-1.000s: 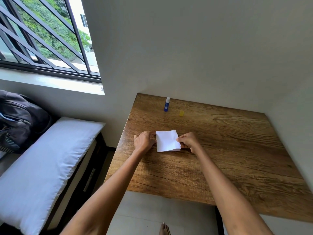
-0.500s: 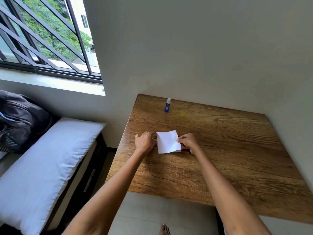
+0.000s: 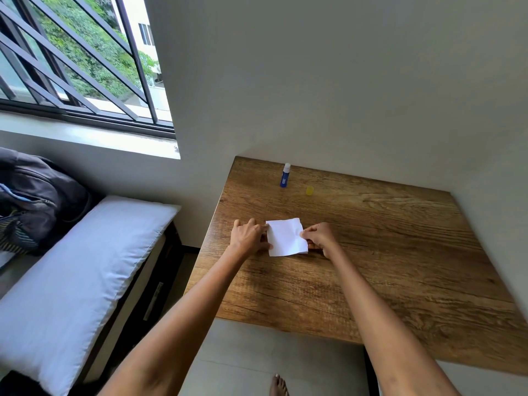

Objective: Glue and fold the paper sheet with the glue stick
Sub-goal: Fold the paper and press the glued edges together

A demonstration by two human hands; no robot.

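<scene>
A small folded white paper sheet (image 3: 286,237) lies on the wooden table (image 3: 385,252), left of its middle. My left hand (image 3: 248,235) presses down on the sheet's left edge, fingers curled. My right hand (image 3: 320,238) pinches the sheet's right edge between thumb and fingers. The blue glue stick (image 3: 285,175) stands upright and uncapped near the table's far edge, well beyond both hands. Its small yellow cap (image 3: 309,190) rests on the table just right of it.
Walls close off the table at the back and right. To the left are a bed with a white pillow (image 3: 71,284), a dark backpack (image 3: 31,195) and a barred window (image 3: 77,61). My bare foot (image 3: 278,385) shows on the floor below the table's near edge.
Both hands stay on the paper's edges with only slight finger shifts. The glue stick and cap have not moved.
</scene>
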